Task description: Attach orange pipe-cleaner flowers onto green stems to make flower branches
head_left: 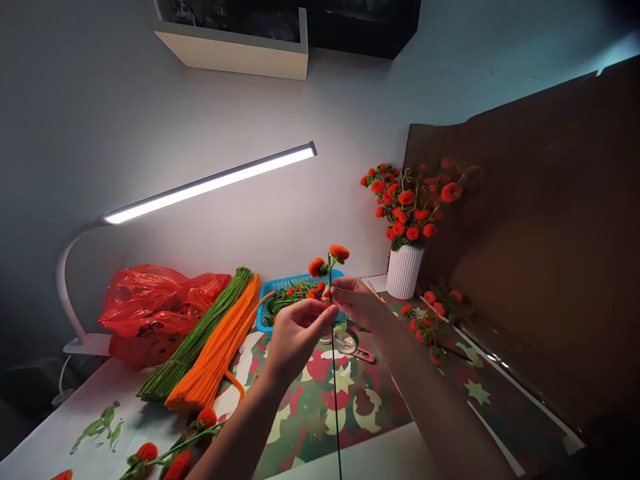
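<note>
My left hand (296,332) and my right hand (354,300) meet above the table, both pinched on a thin green stem (334,373) that runs down to the bottom edge. Two small orange pompom flowers (330,260) top the stem just above my fingers. Behind my hands sits a blue basket (265,313) with green and orange pieces in it. Pink-handled scissors (356,348) lie on the patterned mat (325,413) under my right hand.
Bundles of green pipe cleaners (200,333) and orange pipe cleaners (225,347) lie at left beside a red plastic bag (150,307). A white vase of orange flowers (404,270) stands at the back. A lit desk lamp (210,183) reaches over. Finished flower stems (165,457) lie near the front.
</note>
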Motion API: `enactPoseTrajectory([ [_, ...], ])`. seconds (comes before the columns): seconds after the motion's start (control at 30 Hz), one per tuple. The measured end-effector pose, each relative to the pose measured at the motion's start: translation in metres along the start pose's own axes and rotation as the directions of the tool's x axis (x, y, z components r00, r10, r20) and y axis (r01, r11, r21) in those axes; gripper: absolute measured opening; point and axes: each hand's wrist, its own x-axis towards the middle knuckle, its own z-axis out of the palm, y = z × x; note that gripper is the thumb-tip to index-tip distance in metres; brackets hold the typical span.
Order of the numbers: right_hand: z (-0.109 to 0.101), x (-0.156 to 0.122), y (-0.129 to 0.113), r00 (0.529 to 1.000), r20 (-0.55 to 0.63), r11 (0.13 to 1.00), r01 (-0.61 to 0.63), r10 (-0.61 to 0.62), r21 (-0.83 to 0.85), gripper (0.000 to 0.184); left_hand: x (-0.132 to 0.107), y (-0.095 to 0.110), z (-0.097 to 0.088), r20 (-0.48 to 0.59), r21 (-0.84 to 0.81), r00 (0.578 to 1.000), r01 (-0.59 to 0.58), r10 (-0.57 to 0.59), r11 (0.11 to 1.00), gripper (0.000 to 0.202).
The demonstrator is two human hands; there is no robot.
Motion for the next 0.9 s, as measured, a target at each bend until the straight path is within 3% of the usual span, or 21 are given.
enactPoseTrajectory([
  [0.07, 0.003, -0.002, -0.006, 0.997, -0.068, 0.997, 0.026, -0.03, -0.071, 0.028, -0.003, 0.004, 0.005, 0.021, -0.067, 0.998, 0.059, -0.058, 0.996, 0.023],
  [0.17, 0.009, -0.002, -0.01, 0.986, -0.144, 0.99, 0.066, -0.084, -0.125, 0.029, -0.004, 0.006, 0.011, -0.057, -0.143, 0.996, 0.055, -0.064, 0.988, 0.022],
  [0.37, 0.011, 0.0, -0.002, 0.99, -0.114, 0.994, 0.074, -0.083, -0.079, 0.029, -0.002, 0.002, 0.012, -0.054, -0.342, 0.995, 0.057, -0.08, 0.938, 0.02],
  [0.53, 0.011, 0.004, 0.011, 0.996, -0.003, 0.993, 0.093, -0.093, 0.07, 0.034, 0.003, 0.003, 0.007, 0.156, -0.652, 0.96, 0.276, -0.232, 0.706, 0.025],
  [0.6, 0.01, 0.005, 0.014, 0.997, 0.017, 0.995, 0.076, -0.077, 0.067, 0.034, 0.005, 0.001, 0.004, 0.249, -0.712, 0.934, 0.356, -0.256, 0.606, 0.024],
  [0.67, 0.007, 0.006, 0.016, 0.998, 0.019, 0.997, 0.057, -0.058, 0.043, 0.032, 0.007, -0.004, 0.001, 0.318, -0.714, 0.908, 0.419, -0.273, 0.562, 0.022],
  [0.77, -0.002, 0.007, 0.016, 0.999, -0.025, 1.0, 0.028, -0.028, -0.014, 0.028, 0.01, -0.012, -0.001, 0.327, -0.608, 0.891, 0.453, -0.313, 0.652, 0.025],
  [0.9, -0.013, 0.008, 0.012, 0.997, -0.072, 0.992, 0.007, -0.016, -0.122, 0.024, 0.015, -0.015, -0.008, 0.186, -0.316, 0.928, 0.366, -0.322, 0.875, 0.037],
])
